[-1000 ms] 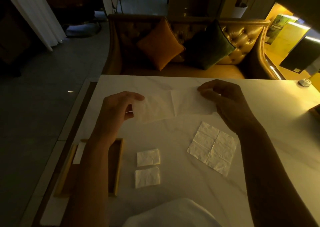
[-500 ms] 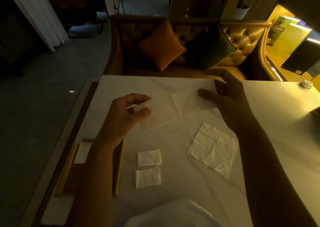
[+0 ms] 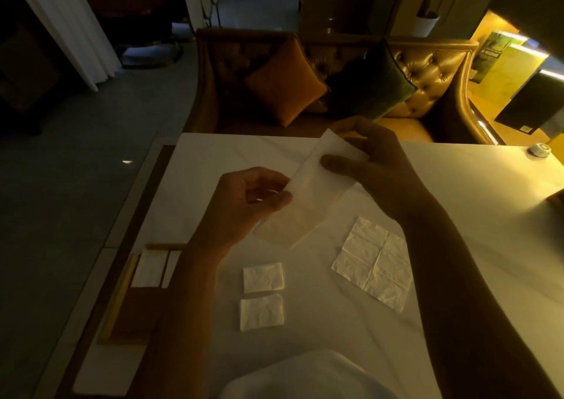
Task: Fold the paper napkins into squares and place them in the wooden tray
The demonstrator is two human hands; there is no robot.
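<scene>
Head view: mid-fold, with a thin napkin (image 3: 305, 197) held in the air above the pale surface (image 3: 473, 215), left hand (image 3: 244, 206) pinching its near end between thumb and fingers (image 3: 279, 198), right hand (image 3: 375, 160) pinching the far end, raised and tilted over toward the left. Next move, by judgement: bringing the two ends together edge to edge, then pressing the crease flat; two folded squares (image 3: 263, 277) and an unfolded napkin (image 3: 374, 263) lying on the surface, wooden tray (image 3: 122, 292) at the left edge already holding white paper. No brand or readable writing anywhere; printed boards at far right too blurred to read.
</scene>
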